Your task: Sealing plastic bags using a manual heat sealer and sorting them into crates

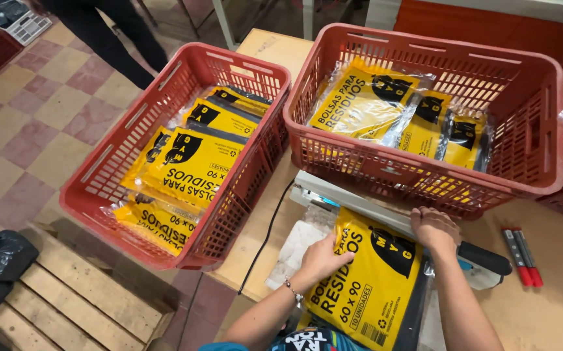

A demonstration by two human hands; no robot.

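The left hand is laid flat, fingers spread, on the yellow-and-black plastic packet of bags; nothing is pinched. The right hand is pressed palm-down on the grey bar of the heat sealer at the packet's top edge. The tan worktable is crowded by two red plastic crates of like packets; bare room is left rightward, beside two red markers

Bright, even indoor light, soft shadows, glare on plastic, perhaps slight edge distortion.
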